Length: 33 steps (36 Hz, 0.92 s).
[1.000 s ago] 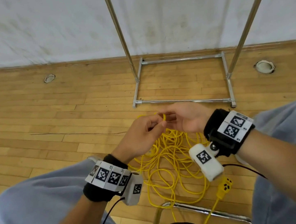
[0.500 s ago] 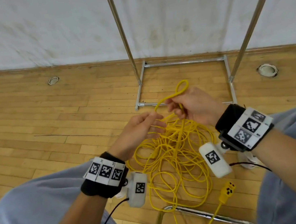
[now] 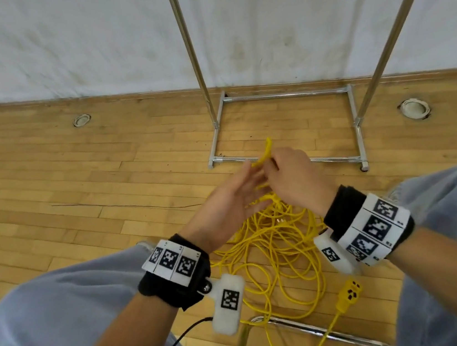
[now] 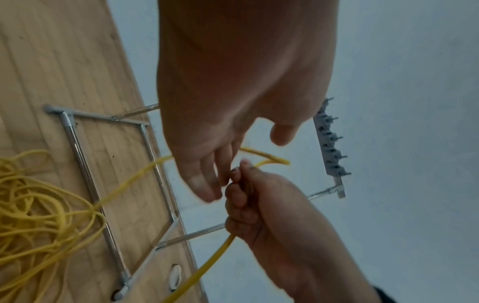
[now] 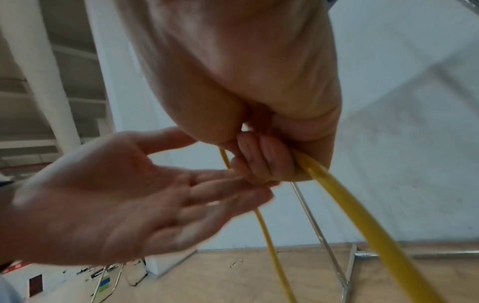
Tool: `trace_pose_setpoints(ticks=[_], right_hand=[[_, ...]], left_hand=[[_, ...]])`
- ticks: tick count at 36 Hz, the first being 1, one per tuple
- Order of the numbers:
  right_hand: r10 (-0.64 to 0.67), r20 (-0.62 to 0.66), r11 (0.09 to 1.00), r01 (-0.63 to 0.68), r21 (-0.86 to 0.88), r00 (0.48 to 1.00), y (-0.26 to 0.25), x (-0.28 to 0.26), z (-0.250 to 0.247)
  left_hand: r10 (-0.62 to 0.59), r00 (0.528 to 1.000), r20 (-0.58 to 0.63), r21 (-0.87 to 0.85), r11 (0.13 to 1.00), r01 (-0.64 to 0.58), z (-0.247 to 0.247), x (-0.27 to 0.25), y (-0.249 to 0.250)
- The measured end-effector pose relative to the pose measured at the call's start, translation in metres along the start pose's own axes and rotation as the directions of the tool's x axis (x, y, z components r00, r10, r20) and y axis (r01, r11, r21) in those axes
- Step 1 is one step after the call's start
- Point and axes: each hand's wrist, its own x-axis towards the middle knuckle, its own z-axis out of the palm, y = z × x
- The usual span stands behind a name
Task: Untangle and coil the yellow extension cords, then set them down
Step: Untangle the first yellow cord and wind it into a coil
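Wooden floor [image 3: 47, 173], seemingly scuffed, meets white wall [image 3: 59, 44].

My right hand [image 3: 291, 176] and left hand [image 3: 230, 198] meet above the cord pile [image 3: 278, 247], fingertips touching, the right just beyond the left. The pile lies on the floor [image 3: 64, 194] between my knees. A socket end [image 3: 349, 295] lies at the pile's near right edge. Nearest me, a chair bar [image 3: 314, 328] crosses over the floor. Behind the hands stands a rack frame [image 3: 278, 96], its base on the floor against the wall [image 3: 59, 44]. One floor cap [image 3: 81, 120] sits left of the rack, another [image 3: 414, 108] right.
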Motion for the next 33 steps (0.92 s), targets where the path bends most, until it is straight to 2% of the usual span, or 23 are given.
trace_pose_setpoints(ticks=[2,4,7,9,11,14,16,18,22,25,28,29,31,33], right_hand=[[-0.012,-0.032,1.0,0.012,-0.02,0.999,0.002,0.004,0.002],[-0.041,-0.013,0.999,0.041,0.011,0.999,0.001,0.004,0.003],[-0.144,0.15,0.98,0.119,0.16,0.978,-0.006,-0.001,0.004],[-0.25,0.298,0.947,0.168,0.274,0.921,-0.014,-0.008,0.005],[-0.342,0.409,0.919,0.21,0.334,0.846,-0.02,-0.017,0.005],[-0.401,0.554,0.886,0.154,0.438,0.729,-0.024,-0.029,0.003],[-0.417,0.603,0.868,0.102,0.486,0.68,-0.023,-0.032,0.002],[-0.402,0.598,0.867,0.079,0.492,0.693,-0.022,-0.032,0.004],[-0.309,0.538,0.909,0.078,0.409,0.785,-0.012,-0.025,0.008],[-0.341,0.523,0.897,0.105,0.428,0.781,-0.008,-0.022,0.011],[-0.31,0.425,0.794,-0.014,0.608,0.851,-0.009,-0.017,0.01],[-0.303,0.431,0.715,-0.097,0.693,0.85,-0.011,-0.015,0.009],[-0.334,0.476,0.492,-0.281,0.824,0.814,-0.014,-0.01,0.004],[-0.309,0.493,0.289,-0.413,0.864,0.814,-0.015,-0.005,-0.002]], left_hand=[[0.097,0.991,-0.095,-0.177,0.978,-0.113,-0.006,0.003,0.011],[0.177,0.964,-0.196,-0.297,0.927,-0.231,-0.019,0.005,0.023],[0.241,0.922,-0.304,-0.382,0.856,-0.349,-0.04,0.004,0.037],[0.268,0.895,-0.357,-0.339,0.856,-0.391,-0.049,0.003,0.041],[0.318,0.878,-0.357,-0.256,0.871,-0.419,-0.052,0.001,0.042],[0.335,0.874,-0.353,-0.164,0.897,-0.41,-0.053,-0.001,0.04],[0.31,0.89,-0.335,-0.137,0.918,-0.372,-0.05,-0.003,0.039],[0.263,0.918,-0.297,-0.145,0.938,-0.316,-0.045,-0.004,0.039],[0.169,0.952,-0.257,-0.21,0.951,-0.225,-0.043,-0.005,0.044],[0.153,0.966,-0.21,-0.166,0.968,-0.19,-0.04,-0.008,0.046],[0.168,0.973,-0.16,-0.044,0.983,-0.177,-0.036,-0.011,0.043],[0.175,0.974,-0.141,0.005,0.984,-0.176,-0.034,-0.012,0.042],[0.18,0.98,-0.085,0.105,0.98,-0.171,-0.028,-0.014,0.038],[0.177,0.984,-0.022,0.231,0.958,-0.168,-0.021,-0.016,0.032]])
